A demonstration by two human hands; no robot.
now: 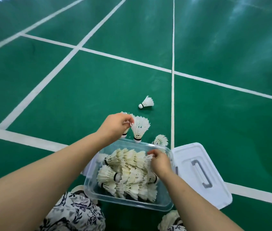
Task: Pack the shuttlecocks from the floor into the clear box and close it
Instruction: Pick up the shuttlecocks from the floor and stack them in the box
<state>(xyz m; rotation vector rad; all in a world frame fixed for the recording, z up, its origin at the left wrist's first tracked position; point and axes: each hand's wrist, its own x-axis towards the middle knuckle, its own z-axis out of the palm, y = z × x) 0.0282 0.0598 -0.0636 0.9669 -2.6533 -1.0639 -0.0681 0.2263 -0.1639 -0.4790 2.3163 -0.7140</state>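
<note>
Green court floor [65, 97], nearly full clear box [128, 200]

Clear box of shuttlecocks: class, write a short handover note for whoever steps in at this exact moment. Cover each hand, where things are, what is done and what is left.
Left hand: beyond the box, grip closed on the feathers of a shuttlecock.
Right hand: over the clear box, fingers on a shuttlecock in the pile.
Done: box is largely filled with shuttlecocks.
Left: three more near the far rim, one upright, one by the corner, one lying farther out. The lid lies off, on the floor at the right; fit it last.
</note>
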